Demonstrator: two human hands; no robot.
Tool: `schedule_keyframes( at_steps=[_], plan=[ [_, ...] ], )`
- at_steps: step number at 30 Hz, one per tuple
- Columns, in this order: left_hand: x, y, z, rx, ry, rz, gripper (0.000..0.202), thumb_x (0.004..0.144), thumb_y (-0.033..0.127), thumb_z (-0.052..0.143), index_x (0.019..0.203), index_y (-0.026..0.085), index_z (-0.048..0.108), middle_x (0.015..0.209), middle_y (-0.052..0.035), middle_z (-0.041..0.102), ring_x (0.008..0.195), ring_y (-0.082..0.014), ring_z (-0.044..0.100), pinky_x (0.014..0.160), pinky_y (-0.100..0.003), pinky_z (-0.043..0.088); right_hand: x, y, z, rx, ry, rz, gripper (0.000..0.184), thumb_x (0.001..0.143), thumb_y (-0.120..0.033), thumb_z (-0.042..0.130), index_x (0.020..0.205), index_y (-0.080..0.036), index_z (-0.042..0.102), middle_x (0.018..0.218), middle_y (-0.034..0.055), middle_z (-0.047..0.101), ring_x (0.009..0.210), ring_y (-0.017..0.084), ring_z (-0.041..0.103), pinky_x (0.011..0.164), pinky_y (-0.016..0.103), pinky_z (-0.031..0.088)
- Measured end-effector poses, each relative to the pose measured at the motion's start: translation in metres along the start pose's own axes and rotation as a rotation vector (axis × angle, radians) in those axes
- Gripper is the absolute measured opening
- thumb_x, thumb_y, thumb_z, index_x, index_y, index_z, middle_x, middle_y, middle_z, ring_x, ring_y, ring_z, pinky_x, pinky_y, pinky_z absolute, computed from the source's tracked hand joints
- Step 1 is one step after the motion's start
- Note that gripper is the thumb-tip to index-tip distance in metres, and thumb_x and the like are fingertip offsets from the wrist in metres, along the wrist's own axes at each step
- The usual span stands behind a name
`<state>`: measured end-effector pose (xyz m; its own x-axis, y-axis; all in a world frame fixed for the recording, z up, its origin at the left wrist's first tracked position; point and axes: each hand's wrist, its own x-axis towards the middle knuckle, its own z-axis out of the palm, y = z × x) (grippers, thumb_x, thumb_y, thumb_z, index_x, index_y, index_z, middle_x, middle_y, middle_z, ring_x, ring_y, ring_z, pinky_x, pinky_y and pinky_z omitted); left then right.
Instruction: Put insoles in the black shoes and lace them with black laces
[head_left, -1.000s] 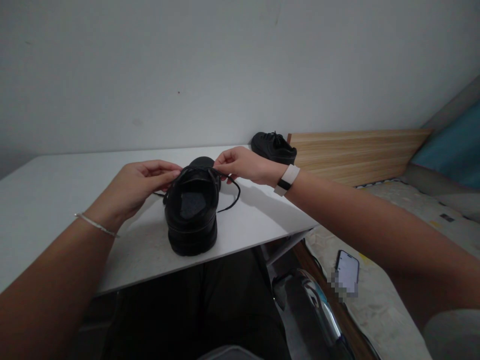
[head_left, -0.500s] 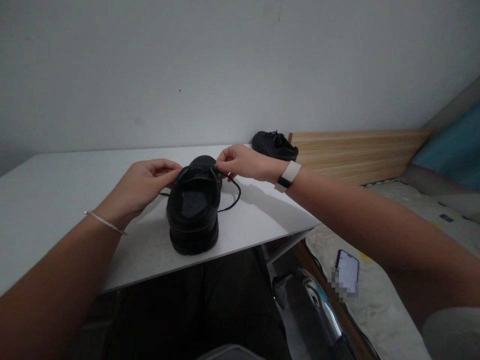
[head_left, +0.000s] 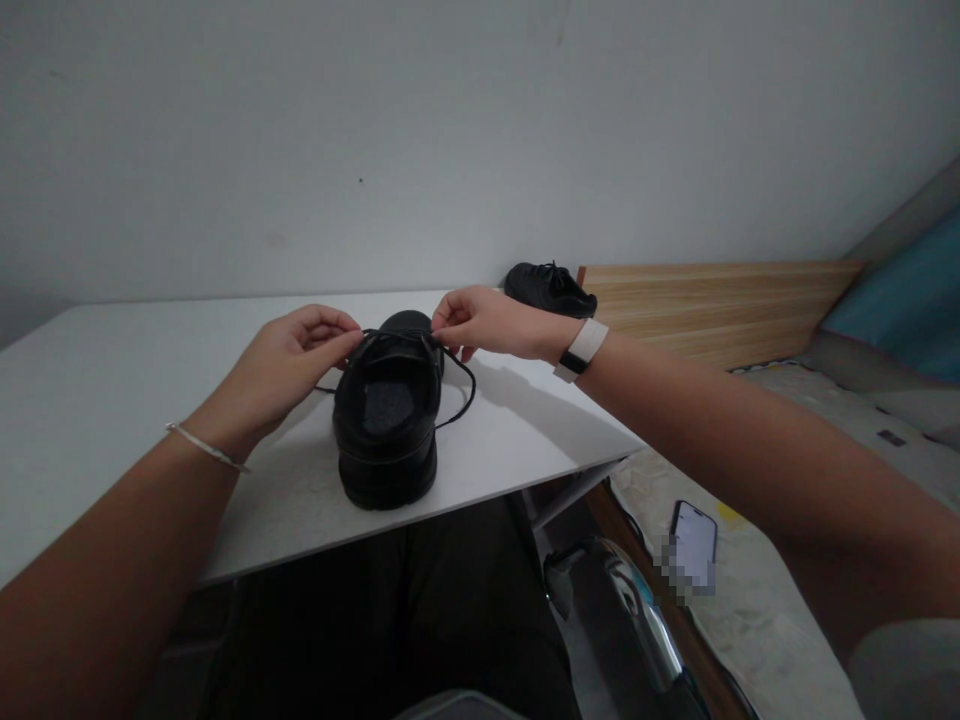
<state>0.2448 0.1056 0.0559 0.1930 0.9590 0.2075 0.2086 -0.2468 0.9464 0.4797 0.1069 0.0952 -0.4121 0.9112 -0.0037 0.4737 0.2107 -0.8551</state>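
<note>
A black shoe [head_left: 387, 420] stands upright on the white table, its heel towards me. My left hand [head_left: 304, 350] pinches a black shoelace at the left of the shoe's opening. On the other side, my right hand [head_left: 480, 322] grips the shoelace [head_left: 472, 385] between thumb and fingers, close to the eyelets. From there the lace loops down along the shoe's right side. A short piece of lace shows below my left hand. The toe is partly hidden behind the tongue and laces.
Another black shoe [head_left: 551, 288] with a tied lace sits at the table's back right. A wooden board [head_left: 720, 305] stands behind the bed. On the mattress [head_left: 780, 570] lies a phone [head_left: 694, 540]. A chrome chair armrest [head_left: 637, 600] is beside my legs, below the white table [head_left: 150, 390].
My left hand has risen slightly, with the lace drawn out a little to the left. My right hand stays almost in place, and the hanging loop has shifted slightly inward.
</note>
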Motion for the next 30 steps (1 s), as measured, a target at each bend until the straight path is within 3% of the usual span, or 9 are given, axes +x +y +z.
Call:
schedule_keyframes(
  at_steps=[3,9,14,20,24,30],
  plan=[
    [-0.0002,-0.0006,0.0007,0.000,-0.036,-0.050,0.029,0.070,0.036,0.075,0.087,0.015,0.067,0.081,-0.0010,0.068,0.072,-0.0109,0.060,0.067,-0.021,0.045,-0.0053,-0.0002,-0.0018,-0.011,-0.034,0.043,0.018,0.085,-0.004,0.058,0.071,-0.015,0.057,0.067,0.0006,0.061,0.057,0.008,0.057,0.048,0.018,0.050],
    [0.0006,-0.0017,0.0011,0.051,-0.035,0.023,0.027,0.070,0.039,0.073,0.082,0.017,0.066,0.076,0.0018,0.064,0.068,-0.0097,0.055,0.065,-0.021,0.040,-0.0079,0.0025,-0.0007,0.035,-0.045,0.031,0.015,0.086,-0.004,0.056,0.076,-0.015,0.056,0.070,-0.0014,0.057,0.060,0.007,0.055,0.051,0.017,0.048],
    [0.0001,0.0010,0.0034,0.053,-0.005,0.052,0.021,0.073,0.035,0.070,0.082,0.017,0.065,0.076,0.0020,0.063,0.068,-0.0095,0.055,0.067,-0.022,0.040,-0.0055,0.0030,0.0021,0.050,0.026,-0.023,0.018,0.084,-0.004,0.055,0.071,-0.016,0.053,0.067,-0.0016,0.056,0.059,0.007,0.054,0.053,0.018,0.047],
    [0.0012,-0.0043,0.0004,-0.005,-0.040,-0.051,0.031,0.068,0.039,0.075,0.087,0.017,0.066,0.082,-0.0002,0.067,0.074,-0.0117,0.059,0.071,-0.024,0.042,-0.0017,0.0026,0.0032,0.111,0.107,-0.060,0.019,0.083,-0.004,0.054,0.069,-0.017,0.051,0.070,-0.0005,0.058,0.061,0.008,0.054,0.053,0.018,0.047],
    [0.0009,-0.0037,-0.0012,0.051,-0.037,0.030,0.023,0.074,0.035,0.072,0.086,0.017,0.066,0.082,0.0007,0.066,0.074,-0.0106,0.058,0.071,-0.022,0.042,0.0000,0.0019,0.0051,0.140,0.124,-0.067,0.019,0.085,-0.004,0.052,0.072,-0.017,0.050,0.074,0.0009,0.062,0.061,0.008,0.055,0.054,0.018,0.046],
    [-0.0007,0.0028,0.0025,-0.016,0.044,0.101,0.010,0.079,0.024,0.067,0.082,0.017,0.061,0.072,0.0023,0.063,0.063,-0.0085,0.055,0.063,-0.021,0.042,0.0005,-0.0045,0.0047,0.151,0.205,-0.046,0.022,0.085,-0.002,0.051,0.070,-0.017,0.050,0.064,-0.0031,0.052,0.055,0.006,0.046,0.050,0.018,0.040]
  ],
)
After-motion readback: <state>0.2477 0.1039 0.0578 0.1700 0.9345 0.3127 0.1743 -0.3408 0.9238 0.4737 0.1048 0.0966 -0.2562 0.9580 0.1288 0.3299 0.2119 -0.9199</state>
